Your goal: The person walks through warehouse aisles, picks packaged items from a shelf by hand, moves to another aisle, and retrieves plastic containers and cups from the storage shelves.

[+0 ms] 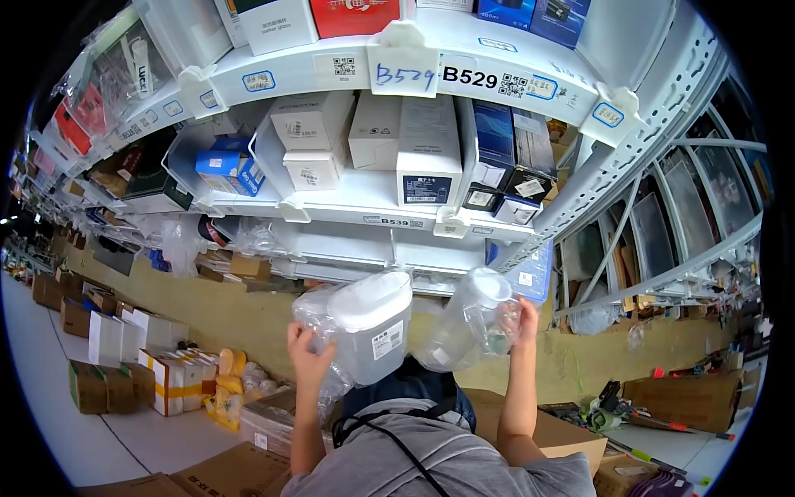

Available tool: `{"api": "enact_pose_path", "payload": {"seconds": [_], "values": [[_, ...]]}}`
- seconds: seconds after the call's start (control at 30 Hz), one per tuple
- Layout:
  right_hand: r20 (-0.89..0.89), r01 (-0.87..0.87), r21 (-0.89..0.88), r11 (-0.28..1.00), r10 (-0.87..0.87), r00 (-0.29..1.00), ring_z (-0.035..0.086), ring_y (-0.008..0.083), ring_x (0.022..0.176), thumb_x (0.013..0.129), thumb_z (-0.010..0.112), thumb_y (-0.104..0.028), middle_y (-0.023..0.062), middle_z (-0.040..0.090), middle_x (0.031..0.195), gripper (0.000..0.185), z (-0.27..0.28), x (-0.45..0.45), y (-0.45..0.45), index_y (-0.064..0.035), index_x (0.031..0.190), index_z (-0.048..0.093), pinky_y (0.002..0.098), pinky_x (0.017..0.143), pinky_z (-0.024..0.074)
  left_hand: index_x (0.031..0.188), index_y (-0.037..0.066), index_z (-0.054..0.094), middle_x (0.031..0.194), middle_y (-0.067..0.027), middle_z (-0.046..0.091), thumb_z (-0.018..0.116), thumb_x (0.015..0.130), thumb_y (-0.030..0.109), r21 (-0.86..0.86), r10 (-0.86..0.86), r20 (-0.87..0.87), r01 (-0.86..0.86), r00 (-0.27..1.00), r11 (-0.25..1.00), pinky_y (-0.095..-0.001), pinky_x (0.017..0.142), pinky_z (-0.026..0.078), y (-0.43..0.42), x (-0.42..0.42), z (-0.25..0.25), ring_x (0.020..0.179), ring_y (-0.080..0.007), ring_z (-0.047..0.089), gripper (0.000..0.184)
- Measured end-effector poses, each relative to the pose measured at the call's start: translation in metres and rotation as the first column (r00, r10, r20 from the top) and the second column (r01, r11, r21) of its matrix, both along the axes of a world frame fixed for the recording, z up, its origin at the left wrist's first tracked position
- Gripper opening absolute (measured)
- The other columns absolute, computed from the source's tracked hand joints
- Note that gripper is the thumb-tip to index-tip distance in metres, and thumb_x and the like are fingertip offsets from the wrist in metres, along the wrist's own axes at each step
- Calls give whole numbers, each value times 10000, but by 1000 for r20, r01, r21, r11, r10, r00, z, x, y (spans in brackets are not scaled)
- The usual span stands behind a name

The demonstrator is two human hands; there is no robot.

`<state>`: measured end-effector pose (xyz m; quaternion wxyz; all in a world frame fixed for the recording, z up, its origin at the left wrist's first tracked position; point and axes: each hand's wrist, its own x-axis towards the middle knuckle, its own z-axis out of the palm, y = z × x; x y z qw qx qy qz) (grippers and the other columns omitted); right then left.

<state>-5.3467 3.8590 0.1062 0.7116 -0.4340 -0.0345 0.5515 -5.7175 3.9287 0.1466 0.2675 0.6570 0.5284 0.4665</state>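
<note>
My left hand is closed on crinkled clear plastic wrapping at the side of a grey translucent storage container. That container has a white lid and a white barcode label on its front. My right hand grips the side of a clear plastic container with a pale round lid, loosely wrapped in clear film. This second container tilts, its top leaning to the right. Both containers are held up in front of my body, a little apart from each other.
Ahead stands a white metal shelf with several boxed goods and B529 and B539 labels. A perforated upright rises on the right. Cartons lie on the floor at left, and an open cardboard box sits beside me at right.
</note>
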Motion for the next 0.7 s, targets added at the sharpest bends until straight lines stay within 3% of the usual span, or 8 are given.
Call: {"api": "enact_pose_path", "payload": {"seconds": [0.03, 0.1, 0.13, 0.17, 0.27, 0.4, 0.47, 0.7], "values": [[2, 0, 0, 1000, 0, 1000, 270, 92, 300, 761, 432, -293, 32, 403, 448, 329, -6, -3, 2, -5, 609, 481, 229, 294, 184, 689, -34, 459, 791, -84, 378, 616, 494, 51, 6, 5, -33, -5, 999, 1000, -268, 609, 356, -1, 0, 0, 705, -200, 406, 265], [516, -190, -22, 982, 174, 839, 296, 66, 338, 749, 468, -248, 14, 431, 493, 266, -23, -9, 11, -18, 615, 480, 208, 323, 206, 692, -32, 464, 790, -88, 381, 618, 494, 56, 26, 8, -65, -6, 998, 1000, -278, 599, 363, -2, 0, -2, 700, -203, 408, 266], [629, -165, -102, 981, 192, 754, 346, 49, 415, 748, 493, -195, -2, 460, 536, 202, -23, -24, 13, -26, 638, 498, 184, 391, 256, 699, -27, 477, 789, -91, 384, 620, 494, 66, -12, 54, -102, -56, 993, 998, -286, 594, 368, -4, 0, -5, 698, -210, 415, 267], [654, -165, -41, 985, 152, 741, 374, 49, 465, 760, 489, -184, -3, 473, 562, 186, -28, -37, 16, -29, 659, 509, 181, 439, 285, 707, -22, 489, 788, -93, 386, 622, 493, 77, -49, 100, -140, -107, 985, 993, -295, 588, 374, -6, -1, -10, 696, -217, 421, 270], [674, -96, 51, 994, 37, 738, 420, 53, 559, 786, 473, -170, -1, 500, 620, 173, -35, -56, 37, -29, 700, 525, 186, 530, 330, 718, -6, 517, 790, -101, 396, 630, 487, 105, 28, 104, -207, -101, 973, 995, -312, 591, 384, -9, -7, -30, 697, -243, 439, 280], [588, 36, 143, 989, -114, 801, 463, 74, 676, 812, 453, -168, 6, 531, 722, 172, -38, -69, 71, -22, 771, 535, 209, 647, 367, 712, 3, 527, 795, -105, 405, 640, 478, 126, 5, 97, -272, -99, 958, 995, -313, 602, 389, -16, -12, -38, 704, -263, 450, 287], [581, 16, 167, 986, -112, 806, 474, 86, 741, 815, 464, -190, 12, 538, 771, 188, -39, -77, 84, -16, 818, 535, 224, 718, 361, 706, 10, 528, 802, -107, 411, 644, 477, 132, -25, 81, -341, -95, 936, 995, -318, 607, 391, -20, -14, -40, 710, -269, 455, 285], [523, -14, 251, 968, -124, 843, 467, 98, 830, 825, 468, -185, 29, 537, 870, 197, -43, -92, 103, -4, 887, 519, 234, 790, 332, 687, -5, 506, 768, -100, 396, 621, 474, 83, -45, 83, -230, -95, 970, 994, -297, 605, 372, -27, -11, -43, 703, -235, 430, 258]]}}
